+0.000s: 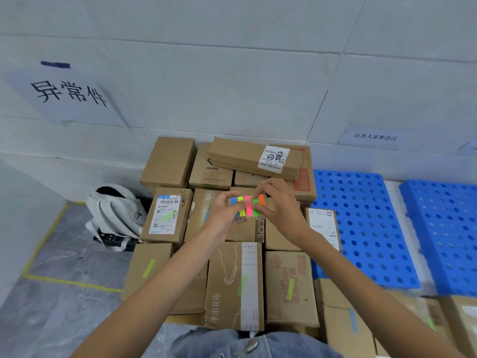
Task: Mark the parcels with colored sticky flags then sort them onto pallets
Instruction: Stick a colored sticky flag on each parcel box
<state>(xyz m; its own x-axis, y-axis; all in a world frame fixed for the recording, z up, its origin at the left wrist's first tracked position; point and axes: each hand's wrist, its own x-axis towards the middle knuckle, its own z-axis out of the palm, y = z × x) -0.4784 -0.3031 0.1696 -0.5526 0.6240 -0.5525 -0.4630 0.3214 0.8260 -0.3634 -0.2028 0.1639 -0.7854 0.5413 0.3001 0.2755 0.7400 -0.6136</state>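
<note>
**A:** What was the grip doing?

**B:** The left hand (222,214) held the flag pad (244,206), fingers curled round its left edge, with the blue, yellow, pink, green and orange strips facing up. The right hand (282,210) pinched the tip of a green flag (256,201) between thumb and fingertip. The strip seemed partly lifted, though blur made it hard to say whether it had come free of the pad.

**A:** And the parcels?

**B:** They lay packed together directly beneath the pad. On the person's side of the pad, the left front box (139,275), the middle front box (227,293) and the right front box (302,295) each carried a green flag. Left of the pad, the labelled box (167,215) wore one too. Beyond the pad, the long box (240,157) and the plain box (167,161) showed none. Well to the pad's lower right, another box (340,324) bore a blue flag.

**A:** The pallets?

**B:** Two blue pallets (361,228) sat right of the pad.

**A:** So how far along was it?

**B:** I judged the marking to be about half done, with the far boxes left to flag and most of the sorting onto pallets not yet started.
</note>
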